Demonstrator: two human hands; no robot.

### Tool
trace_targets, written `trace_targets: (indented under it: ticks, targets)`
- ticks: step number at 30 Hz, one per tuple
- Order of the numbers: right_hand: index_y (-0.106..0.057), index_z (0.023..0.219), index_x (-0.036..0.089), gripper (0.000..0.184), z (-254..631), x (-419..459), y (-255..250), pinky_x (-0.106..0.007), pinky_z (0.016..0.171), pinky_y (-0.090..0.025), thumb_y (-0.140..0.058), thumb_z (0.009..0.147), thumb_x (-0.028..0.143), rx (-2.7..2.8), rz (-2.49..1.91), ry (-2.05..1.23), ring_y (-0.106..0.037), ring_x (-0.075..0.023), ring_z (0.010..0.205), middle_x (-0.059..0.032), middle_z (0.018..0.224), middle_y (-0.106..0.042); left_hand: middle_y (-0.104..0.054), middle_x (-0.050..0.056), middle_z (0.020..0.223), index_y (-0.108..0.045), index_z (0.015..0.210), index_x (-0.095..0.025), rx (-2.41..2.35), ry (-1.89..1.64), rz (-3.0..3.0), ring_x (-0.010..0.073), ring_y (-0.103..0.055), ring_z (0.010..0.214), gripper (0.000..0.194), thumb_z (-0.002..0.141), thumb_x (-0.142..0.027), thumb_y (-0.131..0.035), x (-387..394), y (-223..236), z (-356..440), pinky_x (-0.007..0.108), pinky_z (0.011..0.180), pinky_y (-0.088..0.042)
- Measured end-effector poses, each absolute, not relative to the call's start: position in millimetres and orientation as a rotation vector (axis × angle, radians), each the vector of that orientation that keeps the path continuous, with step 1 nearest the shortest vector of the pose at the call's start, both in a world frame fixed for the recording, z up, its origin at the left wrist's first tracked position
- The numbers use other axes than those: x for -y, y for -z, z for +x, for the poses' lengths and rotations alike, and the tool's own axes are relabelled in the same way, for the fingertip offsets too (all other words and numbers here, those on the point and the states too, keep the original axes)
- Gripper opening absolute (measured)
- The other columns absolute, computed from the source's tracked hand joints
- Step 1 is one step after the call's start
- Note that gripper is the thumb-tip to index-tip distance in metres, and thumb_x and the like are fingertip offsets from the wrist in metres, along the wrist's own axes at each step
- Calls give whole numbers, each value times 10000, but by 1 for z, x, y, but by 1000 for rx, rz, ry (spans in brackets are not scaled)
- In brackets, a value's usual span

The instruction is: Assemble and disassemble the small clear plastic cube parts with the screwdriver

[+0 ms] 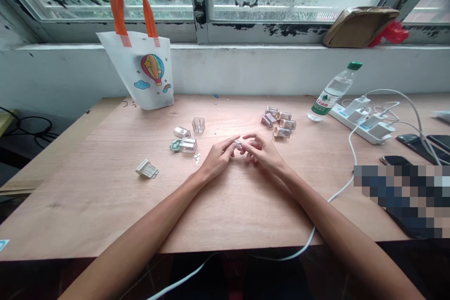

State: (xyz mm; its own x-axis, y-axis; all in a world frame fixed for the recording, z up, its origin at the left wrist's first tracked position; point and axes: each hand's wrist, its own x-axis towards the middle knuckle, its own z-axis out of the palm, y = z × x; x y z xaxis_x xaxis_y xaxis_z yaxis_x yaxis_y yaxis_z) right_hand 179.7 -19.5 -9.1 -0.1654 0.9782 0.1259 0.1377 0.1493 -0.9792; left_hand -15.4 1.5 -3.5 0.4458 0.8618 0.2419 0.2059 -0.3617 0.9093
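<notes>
Over the middle of the table, my left hand and my right hand meet at the fingertips. Between them they pinch a small silvery-clear piece, mostly covered by the fingers, so its kind is unclear. Left of my left hand lie tiny pale strips and a clear plastic box with a green piece at its side. Behind these are another small clear box and an open clear container. Several small clear boxes are grouped beyond my right hand.
A whitish small case lies at left. At the back stands a white bag with orange handles. A water bottle leans beside a power strip; its white cable runs under my right forearm. Phones lie at right.
</notes>
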Motion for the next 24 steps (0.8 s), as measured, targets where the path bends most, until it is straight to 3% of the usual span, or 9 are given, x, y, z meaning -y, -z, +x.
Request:
trace_targets:
  ticks: [4, 9, 17, 24]
  targets:
    - [-605, 1124, 179, 449, 180, 19, 9, -208, 426, -457, -681, 873, 544, 1515, -1136, -1124, -604, -127, 568, -23, 785, -683, -718, 90, 1068, -593, 1389, -162, -862, -912, 1829, 187, -636, 894, 467, 949, -316, -586, -1, 5, -15, 305, 788, -509]
    - [-617, 1099, 186, 425, 178, 20, 8, -220, 453, -451, -710, 864, 528, 1493, -1109, -1023, -561, -110, 529, 28, 703, -606, -698, 86, 1048, -611, 1257, -150, -759, -937, 1631, 176, -646, 882, 385, 899, -282, -663, -1, 6, -11, 301, 778, -520]
    - [-605, 1056, 197, 365, 171, 19, 9, -214, 453, -409, -634, 922, 535, 1392, -1012, -928, -505, -84, 520, 29, 748, -573, -756, 123, 1037, -522, 1241, -139, -732, -983, 1432, 171, -684, 798, 442, 899, -356, -699, 2, 1, -9, 336, 840, -487]
    - [-598, 1075, 195, 344, 171, 16, 22, -223, 457, -395, -538, 975, 519, 1431, -1112, -924, -495, -87, 507, 28, 768, -553, -735, 159, 1176, -489, 1212, -172, -792, -1047, 1334, 201, -719, 906, 424, 912, -406, -677, -3, 5, -10, 344, 869, -480]
